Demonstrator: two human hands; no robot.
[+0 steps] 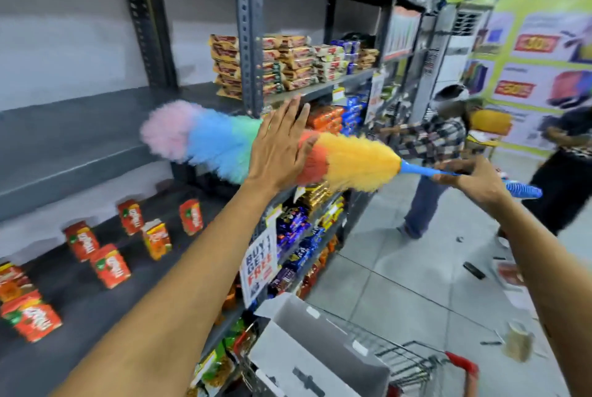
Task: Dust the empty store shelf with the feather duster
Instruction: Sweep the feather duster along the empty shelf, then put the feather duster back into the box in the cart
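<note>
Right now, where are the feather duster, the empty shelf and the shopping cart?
feather duster (352,159): head view, on its yellow feathers.
empty shelf (80,137): head view, on its bare grey board.
shopping cart (461,363): head view, on its red handle.

- I see a pale grey wall (64,28) behind the dark metal racking (248,28).
- Grey tiled floor (400,268), littered.
- Supermarket banner (528,44) on the far wall.

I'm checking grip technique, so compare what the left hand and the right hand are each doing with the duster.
The right hand is closed around the blue handle; the left hand lies open and flat against the feather duster's fluffy head. The left hand sits nearer the empty shelf; the right hand is out over the aisle. Both touch the duster.
</note>
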